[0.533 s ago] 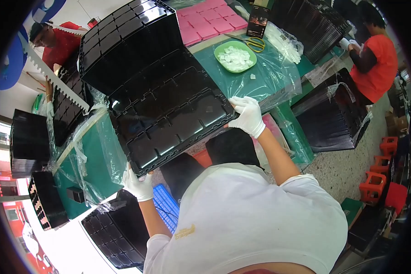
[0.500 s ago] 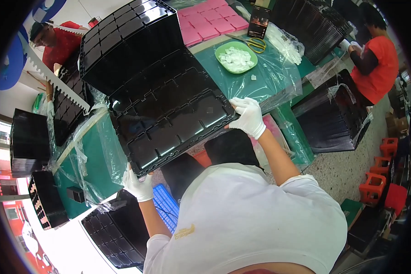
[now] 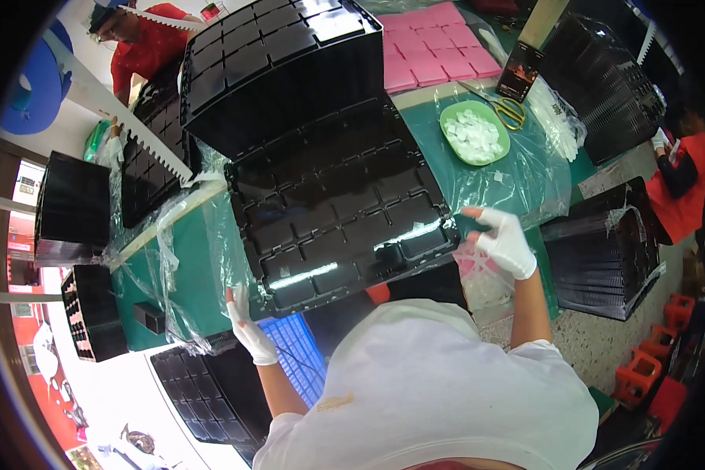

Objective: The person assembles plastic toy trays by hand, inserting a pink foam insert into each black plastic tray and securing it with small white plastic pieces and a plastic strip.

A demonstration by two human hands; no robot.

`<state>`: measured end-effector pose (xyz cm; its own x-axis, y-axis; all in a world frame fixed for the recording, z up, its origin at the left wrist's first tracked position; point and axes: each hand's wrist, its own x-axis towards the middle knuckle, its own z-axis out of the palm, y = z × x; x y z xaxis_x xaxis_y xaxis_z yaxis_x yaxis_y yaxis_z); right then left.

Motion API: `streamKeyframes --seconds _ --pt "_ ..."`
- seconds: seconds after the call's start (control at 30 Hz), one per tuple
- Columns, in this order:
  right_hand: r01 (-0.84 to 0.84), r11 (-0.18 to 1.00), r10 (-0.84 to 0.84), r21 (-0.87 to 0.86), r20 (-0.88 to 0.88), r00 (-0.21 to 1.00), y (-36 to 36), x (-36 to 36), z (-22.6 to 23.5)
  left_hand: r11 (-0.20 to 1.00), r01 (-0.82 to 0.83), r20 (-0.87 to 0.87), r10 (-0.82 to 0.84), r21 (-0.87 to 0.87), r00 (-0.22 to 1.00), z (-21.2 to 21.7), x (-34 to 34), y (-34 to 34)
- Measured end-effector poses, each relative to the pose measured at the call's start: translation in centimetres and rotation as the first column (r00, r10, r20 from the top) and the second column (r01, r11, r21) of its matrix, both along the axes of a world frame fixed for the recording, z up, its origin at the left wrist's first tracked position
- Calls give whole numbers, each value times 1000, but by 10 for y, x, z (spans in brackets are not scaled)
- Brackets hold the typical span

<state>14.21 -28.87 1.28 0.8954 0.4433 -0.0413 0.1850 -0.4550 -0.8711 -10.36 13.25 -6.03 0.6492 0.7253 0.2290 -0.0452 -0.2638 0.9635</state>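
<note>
A shiny black plastic tray (image 3: 345, 243) with divided compartments lies in front of me, its near edge facing my body. My left hand (image 3: 252, 333), in a white glove, is beside the tray's near left corner with the fingers stretched out. Whether it still touches the rim I cannot tell. Off the near right corner, my gloved right hand (image 3: 507, 244) is spread with nothing in it, the bare-looking index fingertip pointing at the tray's edge. A tall stack of black trays (image 3: 282, 86) rises just behind the tray.
On the green table are a light-green bowl (image 3: 452, 143) of small clear-white pieces, yellow-handled scissors (image 3: 511, 113), a dark box (image 3: 520, 70) and pink sheets (image 3: 435, 47). Black tray stacks (image 3: 603, 247) stand right and left. Two people in red (image 3: 155, 43) work nearby.
My right hand has let go of the tray's right corner and moved off to the right. My left hand's fingers have straightened beside the left corner. The whole view has shifted.
</note>
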Motion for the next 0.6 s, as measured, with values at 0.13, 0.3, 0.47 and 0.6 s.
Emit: streamKeyframes --seconds 0.13,0.3,0.47,0.6 --pt "142 988 -84 -55 584 808 41 64 12 1000 15 73 -17 23 997 19 45 9" --pt "210 962 43 -172 861 507 108 214 -7 993 -65 46 61 94 997 1 73 39" --pt "201 888 315 -413 866 387 140 278 -30 932 -80 -126 132 354 983 9 79 32" --pt "109 754 468 -648 646 604 150 288 -29 942 -130 -149 183 310 972 10 75 30"
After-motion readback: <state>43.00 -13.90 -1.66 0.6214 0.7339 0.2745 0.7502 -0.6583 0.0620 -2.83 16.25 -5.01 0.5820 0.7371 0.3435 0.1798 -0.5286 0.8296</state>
